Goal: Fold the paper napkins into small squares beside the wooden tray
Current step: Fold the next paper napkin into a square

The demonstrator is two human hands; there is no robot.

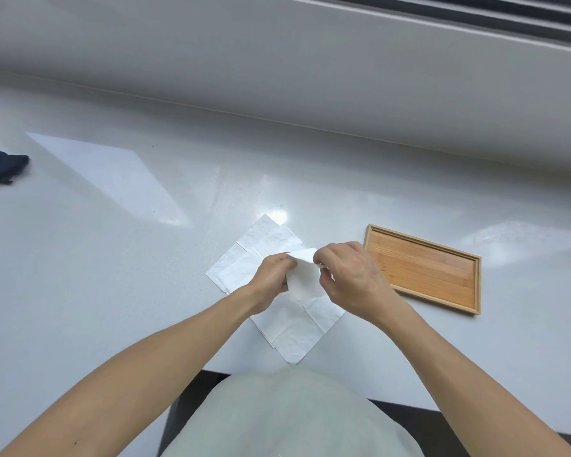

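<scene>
A white paper napkin [304,278] is lifted off the counter, partly folded, pinched between both hands. My left hand [271,278] grips its left edge and my right hand [350,278] grips its top right corner. Under them lies a loose pile of unfolded white napkins [294,331], spread flat on the counter. The wooden tray [424,268], a shallow empty rectangle with a raised rim, sits just right of my right hand.
The pale grey counter [112,245] runs to a raised back ledge [277,77] under a window. A dark blue cloth [0,168] lies at the far left. The counter's front edge is close to my body.
</scene>
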